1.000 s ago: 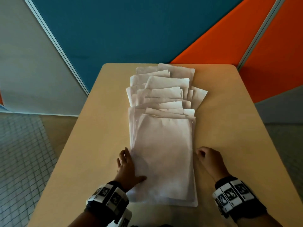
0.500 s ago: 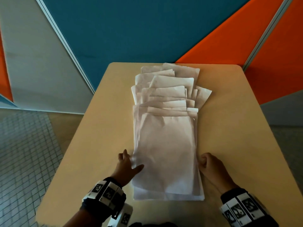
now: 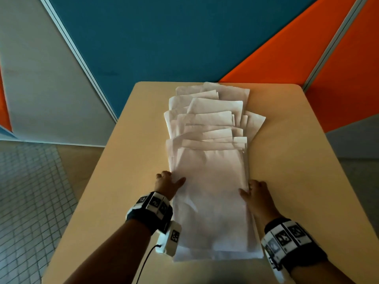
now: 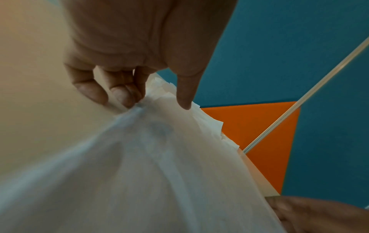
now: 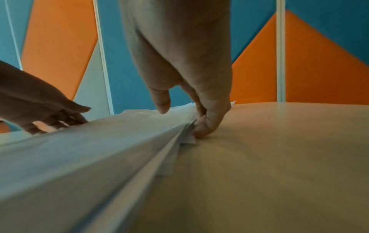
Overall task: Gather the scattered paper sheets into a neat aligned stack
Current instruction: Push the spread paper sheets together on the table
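White paper sheets lie in a long pile down the middle of the beige table (image 3: 297, 160). The near sheets (image 3: 209, 197) lie roughly squared. The far sheets (image 3: 213, 115) fan out unevenly, their corners sticking out. My left hand (image 3: 172, 178) grips the pile's left edge, thumb on top and fingers curled at the side; the left wrist view shows my left hand (image 4: 155, 104) with its fingertips tucked at the paper's edge. My right hand (image 3: 247, 187) grips the right edge the same way. In the right wrist view my right hand (image 5: 182, 120) curls its fingers against the layered sheet edges.
Blue and orange wall panels (image 3: 164, 48) stand just behind the table's far edge. Tiled floor (image 3: 30, 201) drops away on the left. Bare tabletop lies on both sides of the pile. A white wrist camera with a cable (image 3: 170, 240) hangs under my left wrist.
Both hands have slid forward along the pile's sides. My right hand, earlier a fist beside the paper, now touches the edge with its thumb on top.
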A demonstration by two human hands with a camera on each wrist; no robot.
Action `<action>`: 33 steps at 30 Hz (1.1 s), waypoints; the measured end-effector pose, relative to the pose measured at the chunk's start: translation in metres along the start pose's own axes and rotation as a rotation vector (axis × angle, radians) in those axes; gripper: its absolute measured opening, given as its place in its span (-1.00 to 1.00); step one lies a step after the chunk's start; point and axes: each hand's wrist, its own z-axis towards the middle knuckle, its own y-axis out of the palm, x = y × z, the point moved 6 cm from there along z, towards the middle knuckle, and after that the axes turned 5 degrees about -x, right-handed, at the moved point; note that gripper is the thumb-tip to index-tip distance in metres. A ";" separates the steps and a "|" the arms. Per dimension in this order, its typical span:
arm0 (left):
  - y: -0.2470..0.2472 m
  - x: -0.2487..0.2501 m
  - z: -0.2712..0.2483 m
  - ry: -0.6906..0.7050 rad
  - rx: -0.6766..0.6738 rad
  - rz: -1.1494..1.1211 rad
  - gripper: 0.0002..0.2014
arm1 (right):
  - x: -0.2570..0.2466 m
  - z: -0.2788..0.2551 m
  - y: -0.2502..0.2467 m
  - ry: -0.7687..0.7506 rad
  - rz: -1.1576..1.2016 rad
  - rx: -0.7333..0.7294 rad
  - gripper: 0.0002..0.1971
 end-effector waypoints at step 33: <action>-0.028 0.062 0.119 0.015 0.050 -0.118 -0.47 | -0.039 0.140 -0.040 0.003 0.261 0.149 -0.65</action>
